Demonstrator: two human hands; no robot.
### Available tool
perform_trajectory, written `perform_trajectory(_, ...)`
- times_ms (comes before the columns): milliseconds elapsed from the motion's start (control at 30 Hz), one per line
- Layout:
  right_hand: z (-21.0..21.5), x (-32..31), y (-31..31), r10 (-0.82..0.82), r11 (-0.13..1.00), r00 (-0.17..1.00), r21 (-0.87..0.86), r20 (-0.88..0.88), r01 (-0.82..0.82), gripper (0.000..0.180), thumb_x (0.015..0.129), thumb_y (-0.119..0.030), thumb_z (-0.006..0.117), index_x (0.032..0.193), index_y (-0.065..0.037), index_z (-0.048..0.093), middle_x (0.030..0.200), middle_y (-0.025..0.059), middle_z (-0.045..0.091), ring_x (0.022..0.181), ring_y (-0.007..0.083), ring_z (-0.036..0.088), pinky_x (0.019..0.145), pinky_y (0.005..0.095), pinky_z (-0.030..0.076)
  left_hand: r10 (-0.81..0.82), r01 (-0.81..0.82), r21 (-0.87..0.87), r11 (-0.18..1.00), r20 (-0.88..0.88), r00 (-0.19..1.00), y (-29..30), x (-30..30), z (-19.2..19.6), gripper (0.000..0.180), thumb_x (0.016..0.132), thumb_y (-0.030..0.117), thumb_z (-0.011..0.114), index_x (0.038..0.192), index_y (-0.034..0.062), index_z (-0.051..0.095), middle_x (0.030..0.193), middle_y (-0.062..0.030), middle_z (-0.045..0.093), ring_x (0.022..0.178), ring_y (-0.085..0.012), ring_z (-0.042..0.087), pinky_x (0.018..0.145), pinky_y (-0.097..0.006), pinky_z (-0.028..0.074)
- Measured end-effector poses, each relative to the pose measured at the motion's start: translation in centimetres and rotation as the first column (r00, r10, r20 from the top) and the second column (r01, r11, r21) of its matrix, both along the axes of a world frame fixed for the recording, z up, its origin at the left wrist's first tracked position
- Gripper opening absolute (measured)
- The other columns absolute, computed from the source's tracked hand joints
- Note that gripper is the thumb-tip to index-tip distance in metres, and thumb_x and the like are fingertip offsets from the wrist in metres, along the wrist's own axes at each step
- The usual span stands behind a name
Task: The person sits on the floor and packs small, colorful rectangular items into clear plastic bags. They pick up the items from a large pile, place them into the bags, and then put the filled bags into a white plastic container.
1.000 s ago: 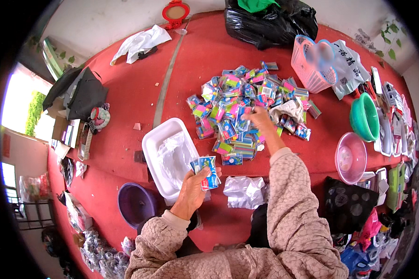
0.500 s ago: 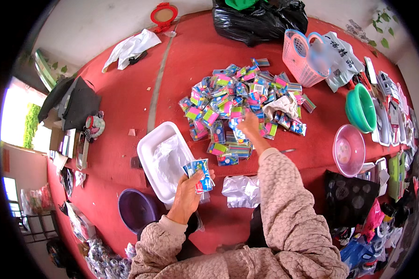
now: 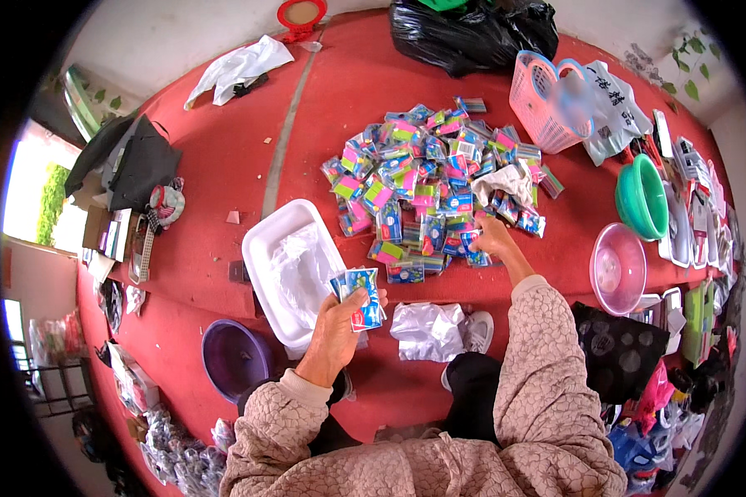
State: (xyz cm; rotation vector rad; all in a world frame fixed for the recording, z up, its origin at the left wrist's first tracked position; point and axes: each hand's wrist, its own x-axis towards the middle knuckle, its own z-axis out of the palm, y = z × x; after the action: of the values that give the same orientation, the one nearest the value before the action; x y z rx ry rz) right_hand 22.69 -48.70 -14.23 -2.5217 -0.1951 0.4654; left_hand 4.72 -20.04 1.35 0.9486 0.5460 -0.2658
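A large pile of small flat packets (image 3: 423, 178) lies on the red floor in front of me; they are clear, with blue, pink, green and striped parts. My left hand (image 3: 330, 333) is closed on several blue packets (image 3: 363, 303), fanned in a small stack beside the white basin's near edge. At the pile's near right edge, my right hand (image 3: 499, 242) pinches one blue packet (image 3: 476, 251) by its side. A whitish cloth (image 3: 506, 182) rests on the pile's right part, beyond my right hand.
The white basin (image 3: 255, 257) holds clear plastic bags (image 3: 294, 257). Nearby are a purple basin (image 3: 234, 358), a white plastic bag (image 3: 427, 331), a pink basin (image 3: 617, 269), green basins (image 3: 642, 195) and a pink basket (image 3: 543, 103). Farther back sits a black bag (image 3: 468, 37).
My right hand has moved right and slightly nearer, from the pile's middle to its near right edge. My left hand keeps its stack. The view has shifted slightly, and a shoe now shows.
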Motion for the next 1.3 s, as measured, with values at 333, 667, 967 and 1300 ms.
perform_trajectory(333, 3.5, -0.7, 4.0, 0.494, 0.868, 0.859, -0.137, 0.131, -0.478, 0.021, 0.059, -0.001, 0.058, 0.079, -0.004, 0.052, 0.080, 0.0140, 0.056, 0.083, 0.0341, 0.055, 0.067, 0.0426, 0.045, 0.006, -0.006, -0.002, 1.000, -0.016, 1.000, 0.0, 0.0, 0.2, 0.032, 0.079, 0.016, 0.058, 0.103, -0.0027, 0.050, 0.093, -0.0150, 0.059, 0.087, -0.0221, 0.059, 0.076, -0.033, 0.048)
perform_trajectory(667, 0.5, -3.3, 4.9, 0.179, 0.980, 0.896, -0.158, 0.406, -0.125, 0.034, 0.058, -0.001, 0.062, 0.088, -0.003, 0.047, 0.091, 0.0143, 0.051, 0.093, 0.0323, 0.048, 0.079, 0.0412, 0.041, 0.024, -0.024, -0.024, 0.999, -0.020, 1.000, 0.3, -0.2, 0.0, 0.029, 0.082, 0.014, 0.054, 0.105, -0.0023, 0.048, 0.094, -0.0178, 0.059, 0.088, -0.0248, 0.059, 0.079, -0.035, 0.048)
perform_trajectory(967, -0.2, -3.0, 4.9, 0.126, 0.991, 0.904, -0.017, 0.409, -0.131, 0.029, 0.059, -0.009, 0.065, 0.082, -0.003, 0.049, 0.083, 0.0161, 0.050, 0.084, 0.0348, 0.050, 0.070, 0.0425, 0.042, 0.025, -0.026, -0.026, 0.999, -0.006, 1.000, 0.3, -0.2, -0.4, 0.028, 0.082, 0.014, 0.054, 0.104, -0.0025, 0.049, 0.093, -0.0173, 0.059, 0.086, -0.0247, 0.059, 0.078, -0.035, 0.048)
perform_trajectory(1300, 2.0, -0.7, 9.0, 0.653, 0.723, 0.569, -0.188, 0.500, -0.664, 0.023, 0.070, -0.008, 0.056, 0.093, -0.003, 0.054, 0.089, 0.0125, 0.058, 0.083, 0.0314, 0.057, 0.067, 0.0396, 0.047, 0.005, -0.004, 0.013, 1.000, -0.021, 1.000, 0.2, -0.2, 0.0, 0.029, 0.083, 0.014, 0.052, 0.106, -0.0023, 0.048, 0.094, -0.0177, 0.059, 0.087, -0.0250, 0.059, 0.078, -0.036, 0.048)
